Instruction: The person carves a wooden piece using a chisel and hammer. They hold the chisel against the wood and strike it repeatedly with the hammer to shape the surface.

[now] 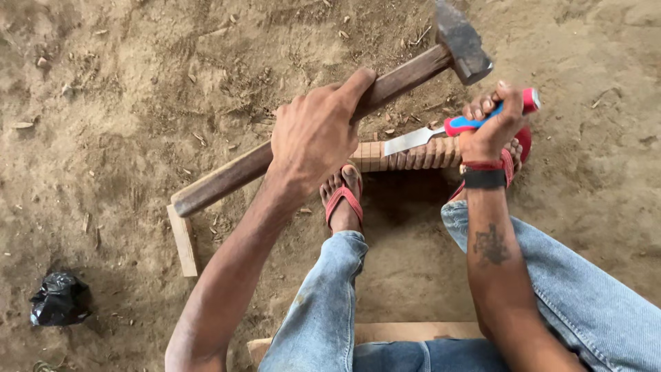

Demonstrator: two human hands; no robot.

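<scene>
Here the left hand (313,134) wrapped its fingers around the raised hammer (323,110) while the right hand (490,127) gripped the chisel (451,127), blade slanted onto the notched wood (406,157), which both feet pinned.

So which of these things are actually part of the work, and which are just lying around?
In use:
- hammer, in the left hand
- chisel, in the right hand
- notched wooden strip, pinned under both sandalled feet

Lying about:
- black plastic bag
- small wooden offcut
- wood chips on the dirt

Head camera looks steeply down, close above dirt ground (124,103).
</scene>
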